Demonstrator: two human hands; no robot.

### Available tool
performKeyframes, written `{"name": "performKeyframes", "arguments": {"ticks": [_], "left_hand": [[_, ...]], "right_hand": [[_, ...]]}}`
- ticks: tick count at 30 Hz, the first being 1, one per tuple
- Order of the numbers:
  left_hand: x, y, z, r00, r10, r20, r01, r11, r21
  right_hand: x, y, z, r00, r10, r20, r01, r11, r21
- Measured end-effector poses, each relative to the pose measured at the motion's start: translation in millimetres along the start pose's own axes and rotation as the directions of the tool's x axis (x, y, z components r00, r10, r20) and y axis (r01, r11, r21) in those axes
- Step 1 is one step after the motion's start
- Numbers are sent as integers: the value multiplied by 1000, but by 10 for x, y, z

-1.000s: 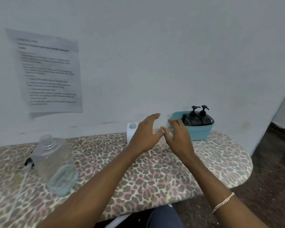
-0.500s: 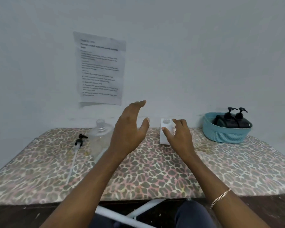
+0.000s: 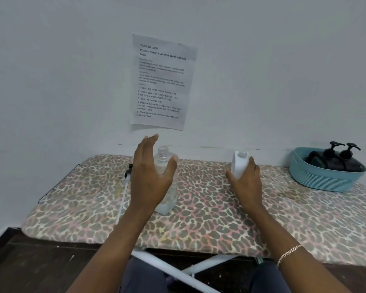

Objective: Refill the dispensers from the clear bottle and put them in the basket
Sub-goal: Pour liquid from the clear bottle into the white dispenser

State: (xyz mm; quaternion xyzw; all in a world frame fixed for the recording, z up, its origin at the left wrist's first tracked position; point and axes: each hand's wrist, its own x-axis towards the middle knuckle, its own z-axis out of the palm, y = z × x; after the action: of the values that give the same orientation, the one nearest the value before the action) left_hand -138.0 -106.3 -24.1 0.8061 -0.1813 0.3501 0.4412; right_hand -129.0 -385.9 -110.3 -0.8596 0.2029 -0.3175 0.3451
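- The clear bottle (image 3: pixel 163 154) is stood uncapped on the bench (image 3: pixel 209 208), with a little liquid seen at its base
- The left hand (image 3: pixel 151 178) is held just in front of the clear bottle, its grip apart and nothing clasped
- Right of the clear bottle, the open-necked white dispenser (image 3: pixel 239 161) is clasped by the right hand (image 3: pixel 245 185), grip clamped round its lower body
- Far right of the clear bottle, two black dispensers (image 3: pixel 336 159) are seen in the basket (image 3: pixel 325 180)
- Just left of the clear bottle, a pump (image 3: pixel 127 171) is laid loose
- The capless bottle could be toppled by a glancing reach, and liquid spilled
- The narrow dispenser neck could be missed in pouring, so the fabric cover would be soaked
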Motion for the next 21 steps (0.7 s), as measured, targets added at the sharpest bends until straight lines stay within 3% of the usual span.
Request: {"name": "performKeyframes", "arguments": {"ticks": [5, 11, 21], "left_hand": [[-97, -166, 8, 987, -159, 36, 161, 984, -77], [-191, -303, 43, 966, -238, 99, 248, 963, -105], [-366, -439, 185, 933, -309, 185, 332, 937, -109]], "right_hand": [[31, 8, 55, 995, 83, -54, -79, 995, 65], [75, -10, -9, 990, 141, -16, -140, 988, 71], [-31, 81, -240, 992, 61, 106, -70, 993, 90]]}}
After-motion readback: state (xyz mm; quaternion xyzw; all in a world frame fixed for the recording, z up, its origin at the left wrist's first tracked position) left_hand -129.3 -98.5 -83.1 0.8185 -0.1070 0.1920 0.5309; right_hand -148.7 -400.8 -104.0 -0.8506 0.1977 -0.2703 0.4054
